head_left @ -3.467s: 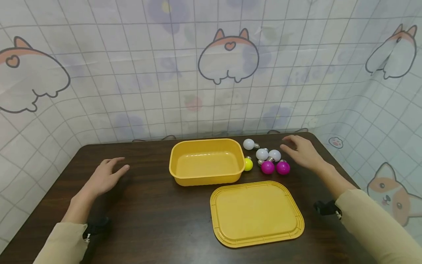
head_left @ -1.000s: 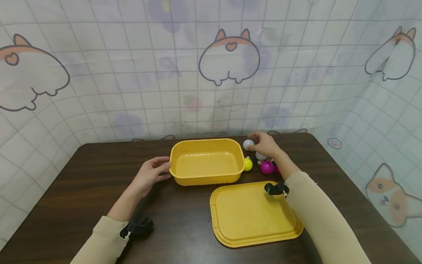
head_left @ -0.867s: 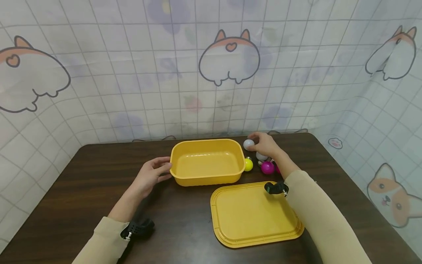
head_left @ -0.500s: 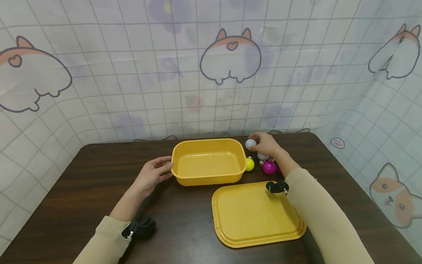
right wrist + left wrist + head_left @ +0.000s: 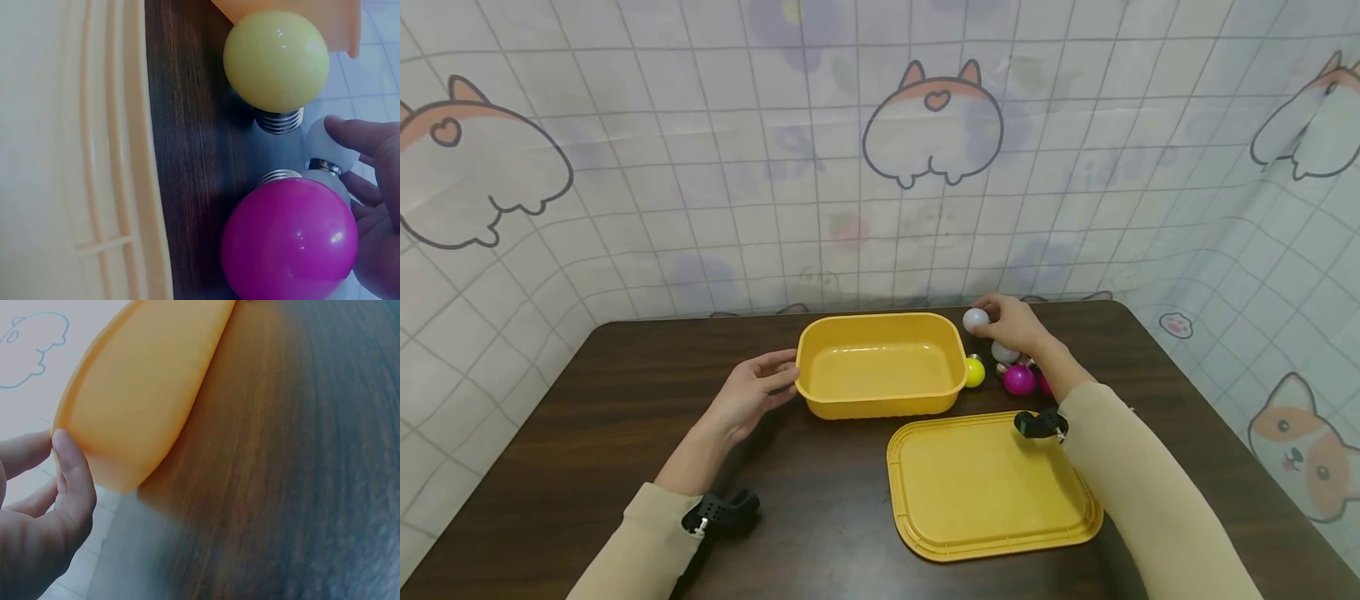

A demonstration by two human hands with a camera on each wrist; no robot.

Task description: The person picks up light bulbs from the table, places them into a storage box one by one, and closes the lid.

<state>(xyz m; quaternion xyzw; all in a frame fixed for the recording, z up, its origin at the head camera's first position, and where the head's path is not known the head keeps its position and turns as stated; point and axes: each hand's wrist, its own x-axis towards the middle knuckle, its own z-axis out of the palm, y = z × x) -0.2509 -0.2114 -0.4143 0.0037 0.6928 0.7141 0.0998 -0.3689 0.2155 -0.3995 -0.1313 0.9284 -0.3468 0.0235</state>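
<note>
The yellow plastic box (image 5: 880, 407) stands at the back middle of the table. At its left end my left hand (image 5: 752, 396) touches the rim with thumb and fingertips; the left wrist view shows these fingers (image 5: 78, 475) at the edge of the box (image 5: 137, 394). My right hand (image 5: 1015, 323) pinches a white light bulb (image 5: 975, 320) between thumb and fingers, just beyond the box's right end. A yellow bulb (image 5: 974, 372) lies against the box. Another white bulb (image 5: 1004, 352) and a magenta bulb (image 5: 1018, 380) lie under the right hand, which partly hides a second magenta bulb (image 5: 1046, 385).
A flat yellow lid (image 5: 985, 492) lies in front of the box, partly under the right forearm. All stands on a dark wooden table (image 5: 820, 508). A wall cloth with corgi drawings (image 5: 932, 133) hangs behind and at both sides.
Earlier both hands were apart from everything. The left hand has come to the box's left end, and the right hand has reached the white bulb. Over the last second they hardly move.
</note>
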